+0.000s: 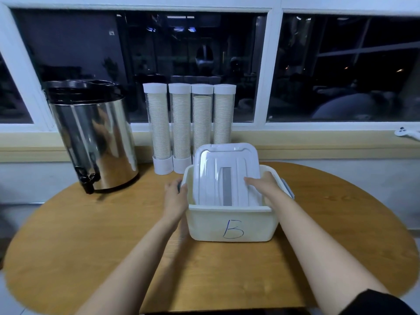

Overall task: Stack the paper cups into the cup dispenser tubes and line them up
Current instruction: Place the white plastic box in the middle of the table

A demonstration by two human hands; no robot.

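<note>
Surface: a round wooden surface (113, 235) stands against a wall under a dark window.
Cup dispenser tubes: four clear cup dispenser tubes (180, 123) with white caps stand upright in a row at the back of the surface, side by side and touching or nearly so.
Paper cups: stacks of paper cups (159, 128) fill all four tubes. The stack in the third tube from the left ends a little below its cap.
Bin: a white plastic bin (254, 226) sits in front of the tubes, with a blue letter B (233, 229) on its near wall.
Lid: a white lid (218, 169) stands tilted inside the bin. Its top edge rises above the rim and hides the bases of the two right tubes.
Left grip: the left hand (175, 196) clasps the bin's left end, with its fingers curled round the wall beside a grey latch.
Right grip: the right hand (263, 185) reaches into the bin, with its fingers lying across the lid's face near its right edge. The thumb is hidden, so whether the hand pinches the lid cannot be told.
Urn: a steel drinks urn (95, 137) with a black lid and tap stands left of the tubes.
Ledge: a small white device (406, 133) lies on the window ledge at far right.
</note>
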